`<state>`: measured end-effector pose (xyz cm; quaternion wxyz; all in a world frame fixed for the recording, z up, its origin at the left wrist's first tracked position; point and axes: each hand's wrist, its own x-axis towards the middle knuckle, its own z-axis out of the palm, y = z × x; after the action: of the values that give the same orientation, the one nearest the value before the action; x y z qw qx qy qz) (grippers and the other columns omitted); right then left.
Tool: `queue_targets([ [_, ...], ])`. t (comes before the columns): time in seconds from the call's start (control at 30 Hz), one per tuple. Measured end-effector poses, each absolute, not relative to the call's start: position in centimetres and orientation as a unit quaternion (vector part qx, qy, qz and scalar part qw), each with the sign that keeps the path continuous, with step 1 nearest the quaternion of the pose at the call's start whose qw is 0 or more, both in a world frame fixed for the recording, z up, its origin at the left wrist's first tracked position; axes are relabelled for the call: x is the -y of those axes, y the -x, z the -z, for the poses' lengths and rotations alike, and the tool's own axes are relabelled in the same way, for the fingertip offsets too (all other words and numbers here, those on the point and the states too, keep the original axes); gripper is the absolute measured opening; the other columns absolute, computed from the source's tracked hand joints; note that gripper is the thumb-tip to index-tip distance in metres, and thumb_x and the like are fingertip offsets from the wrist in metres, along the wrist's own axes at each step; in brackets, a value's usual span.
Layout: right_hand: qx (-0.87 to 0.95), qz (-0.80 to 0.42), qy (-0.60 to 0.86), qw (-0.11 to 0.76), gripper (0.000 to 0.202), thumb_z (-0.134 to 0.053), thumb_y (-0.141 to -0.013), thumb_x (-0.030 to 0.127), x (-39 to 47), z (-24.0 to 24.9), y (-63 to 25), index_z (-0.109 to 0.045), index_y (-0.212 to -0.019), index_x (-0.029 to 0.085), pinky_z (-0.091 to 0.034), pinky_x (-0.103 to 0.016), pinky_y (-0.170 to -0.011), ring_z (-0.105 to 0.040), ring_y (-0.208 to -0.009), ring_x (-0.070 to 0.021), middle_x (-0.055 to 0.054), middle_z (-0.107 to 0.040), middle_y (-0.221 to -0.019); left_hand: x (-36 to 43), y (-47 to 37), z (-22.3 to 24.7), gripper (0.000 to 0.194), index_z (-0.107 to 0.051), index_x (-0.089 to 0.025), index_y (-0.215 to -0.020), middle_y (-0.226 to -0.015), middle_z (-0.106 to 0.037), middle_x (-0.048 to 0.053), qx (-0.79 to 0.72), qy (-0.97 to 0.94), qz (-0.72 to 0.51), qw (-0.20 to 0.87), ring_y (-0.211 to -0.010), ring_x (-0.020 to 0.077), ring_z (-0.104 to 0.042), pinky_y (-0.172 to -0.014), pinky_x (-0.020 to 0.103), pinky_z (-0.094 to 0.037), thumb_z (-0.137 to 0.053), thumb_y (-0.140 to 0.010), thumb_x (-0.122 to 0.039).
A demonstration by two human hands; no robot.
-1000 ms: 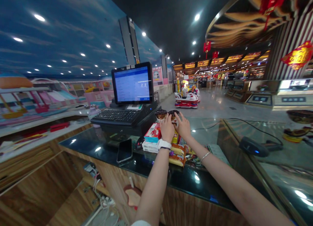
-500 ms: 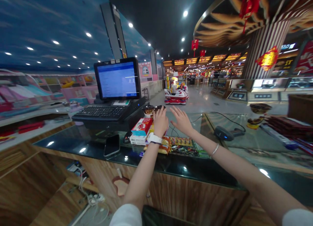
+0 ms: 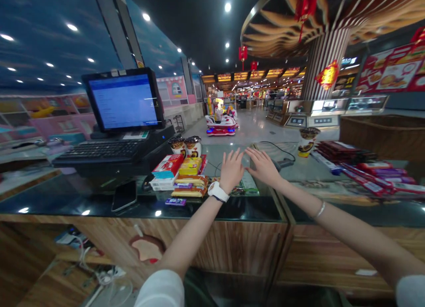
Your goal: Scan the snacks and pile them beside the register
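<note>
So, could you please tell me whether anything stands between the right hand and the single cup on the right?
Yes: the black corded scanner lies between the right hand and the cup, partly hidden from view.

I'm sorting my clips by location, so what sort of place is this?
Probably a checkout counter in a mall or play area: a monitor and keyboard stand on it, packaged snacks lie to their right, and what looks like a red-and-white kiddie ride stands beyond.
</note>
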<state>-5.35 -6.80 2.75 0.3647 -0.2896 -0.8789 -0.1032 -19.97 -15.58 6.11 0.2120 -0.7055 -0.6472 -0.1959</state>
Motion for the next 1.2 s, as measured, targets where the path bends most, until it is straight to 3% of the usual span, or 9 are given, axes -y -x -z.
queue_targets([
  [0.87,0.799,0.179,0.495,0.290,0.060,-0.051,-0.089,0.032,1.9,2.0,-14.8,-0.044,-0.145,0.015,-0.030,-0.052,-0.115,-0.044,-0.138,-0.0317,-0.012,-0.046,-0.152,6.1,2.2,-2.2,0.046,-0.052,-0.013,-0.136,-0.153,-0.045,0.011,0.488,0.843,0.162,0.158,-0.141,0.0276,-0.040,-0.122,0.052,-0.022,-0.047,-0.091,-0.018],
  [1.2,0.739,0.177,0.609,0.226,0.064,-0.052,-0.088,0.029,-3.0,1.8,-18.7,-0.040,-0.148,0.012,-0.028,-0.054,-0.115,-0.042,-0.139,-0.0335,-0.017,-0.040,-0.155,0.4,-2.7,-1.0,0.053,-0.044,-0.015,-0.146,-0.158,-0.036,0.008,0.472,0.860,0.131,0.146,-0.146,0.0288,-0.033,-0.124,0.054,-0.016,-0.044,-0.093,-0.018],
])
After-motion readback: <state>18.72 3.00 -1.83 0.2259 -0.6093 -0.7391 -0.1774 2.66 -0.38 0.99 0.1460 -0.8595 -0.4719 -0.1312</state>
